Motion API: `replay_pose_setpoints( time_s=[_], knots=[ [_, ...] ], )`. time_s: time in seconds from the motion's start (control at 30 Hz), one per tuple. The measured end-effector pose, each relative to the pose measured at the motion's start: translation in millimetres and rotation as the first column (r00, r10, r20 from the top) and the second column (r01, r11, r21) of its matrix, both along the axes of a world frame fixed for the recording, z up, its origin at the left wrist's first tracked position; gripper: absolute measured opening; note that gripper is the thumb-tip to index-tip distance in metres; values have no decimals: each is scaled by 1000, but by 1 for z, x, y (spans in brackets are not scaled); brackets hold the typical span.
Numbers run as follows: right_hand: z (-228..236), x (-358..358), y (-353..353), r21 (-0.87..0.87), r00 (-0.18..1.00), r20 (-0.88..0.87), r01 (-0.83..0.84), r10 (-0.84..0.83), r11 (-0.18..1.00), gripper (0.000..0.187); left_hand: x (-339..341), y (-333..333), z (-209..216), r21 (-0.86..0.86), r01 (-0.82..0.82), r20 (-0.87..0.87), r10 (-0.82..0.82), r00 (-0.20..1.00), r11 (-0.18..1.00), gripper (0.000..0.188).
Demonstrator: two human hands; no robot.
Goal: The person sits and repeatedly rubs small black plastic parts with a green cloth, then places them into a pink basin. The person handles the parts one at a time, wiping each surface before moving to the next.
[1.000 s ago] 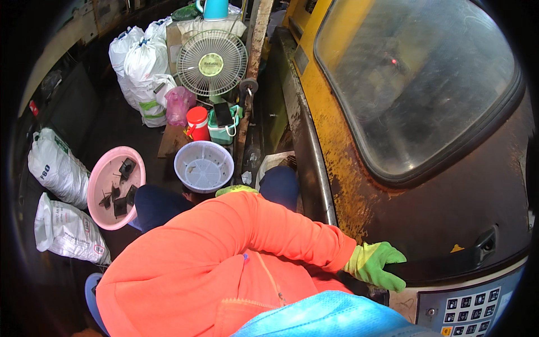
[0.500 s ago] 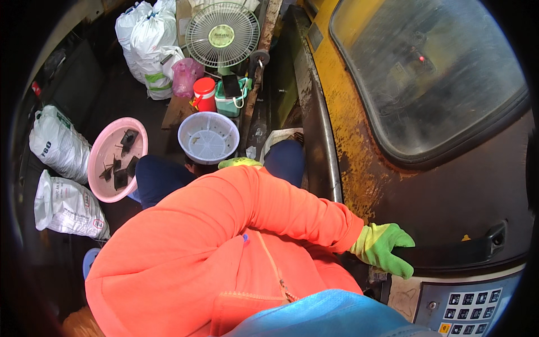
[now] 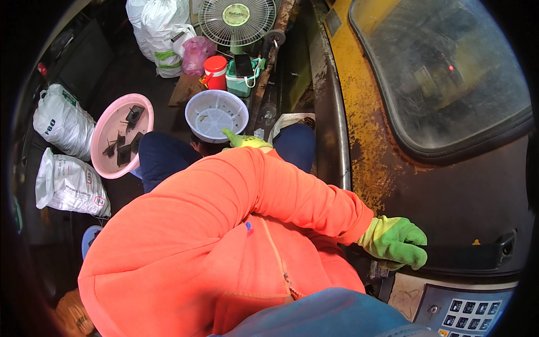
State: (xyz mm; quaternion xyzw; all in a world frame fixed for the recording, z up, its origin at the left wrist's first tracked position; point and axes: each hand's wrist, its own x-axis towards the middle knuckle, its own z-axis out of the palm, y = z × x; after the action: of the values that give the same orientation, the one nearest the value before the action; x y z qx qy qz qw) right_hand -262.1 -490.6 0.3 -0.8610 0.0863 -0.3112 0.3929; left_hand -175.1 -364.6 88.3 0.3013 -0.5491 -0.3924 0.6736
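My left arm, in an orange sleeve, crosses in front of my body to the right. At its end my left hand [image 3: 395, 242], in a yellow-green glove, is beside the dark machine panel [image 3: 449, 224]. Its fingers are bent and drawn together; whatever they may hold is hidden. My right hand [image 3: 248, 140], in a similar glove, shows partly from behind the left sleeve. Its thumb sticks out to the left, close below the pale blue plastic basket [image 3: 217, 116] with a few small bits inside. The rest of its fingers are covered.
A pink basin [image 3: 123, 136] with black parts stands at left, near white sacks [image 3: 67, 182]. Ahead are a fan [image 3: 237, 22], a red jug [image 3: 214, 73] and a green container [image 3: 238, 86]. A rusty yellow machine with a window [image 3: 443, 78] and keypad [image 3: 469, 314] flanks the right.
The view has shifted, so the basket, basin and fan appear higher and farther right. My left hand's spread fingers have come closer together. More of my right glove now shows, thumb outstretched.
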Motion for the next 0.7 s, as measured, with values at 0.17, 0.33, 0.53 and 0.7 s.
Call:
replay_pose_setpoints(
  time_s=[0.17, 0.33, 0.53, 0.7],
  knots=[
    [-2, 1, -2, -4, 1000, 0, 0, 0, 1000, 50, 2, -3, -2, -124, 12, 10, -11, 1000, 992, 34],
    [-4, -1, -5, -4, 1000, 9, 8, -8, 1000, 51, 4, -4, -8, -234, -60, 24, 67, 997, 970, 31],
    [-3, -5, -6, 0, 1000, 24, 13, -13, 1000, 51, 3, -1, -4, -156, -59, 2, 59, 998, 986, 27],
    [-2, -7, -7, 8, 999, 32, 14, -14, 1000, 51, 4, 7, 4, 4, 13, -27, -13, 1000, 1000, 27]
  ],
)
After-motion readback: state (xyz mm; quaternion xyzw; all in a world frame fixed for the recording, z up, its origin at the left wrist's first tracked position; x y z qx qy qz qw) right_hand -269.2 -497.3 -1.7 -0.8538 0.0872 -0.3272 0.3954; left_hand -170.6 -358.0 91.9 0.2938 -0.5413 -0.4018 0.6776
